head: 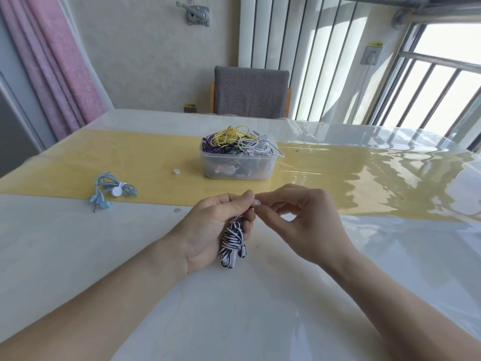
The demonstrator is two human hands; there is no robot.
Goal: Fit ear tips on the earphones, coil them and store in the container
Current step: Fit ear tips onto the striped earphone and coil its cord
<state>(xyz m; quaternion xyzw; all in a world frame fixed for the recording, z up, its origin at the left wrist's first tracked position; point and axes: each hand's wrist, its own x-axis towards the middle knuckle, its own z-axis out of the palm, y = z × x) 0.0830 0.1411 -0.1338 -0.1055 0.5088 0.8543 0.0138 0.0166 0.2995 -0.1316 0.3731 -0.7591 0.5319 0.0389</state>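
Note:
My left hand [218, 225] grips a bundle of black-and-white striped earphones [232, 239] in its palm, the cord loops hanging below the fingers. My right hand [296, 217] pinches a small white ear tip [256, 203] against the left fingertips; the earbud itself is hidden by the fingers. A clear plastic container [208, 162] full of tangled yellow, purple, white and black earphones stands on the yellow runner beyond the hands. A loose white ear tip [176, 171] lies to the container's left.
A coiled light-blue earphone set [112, 191] lies on the left of the table. A tiny clear piece [177, 210] sits near the runner's edge. A shiny plastic sheet [364, 178] covers the table. A grey chair [251, 92] stands behind it.

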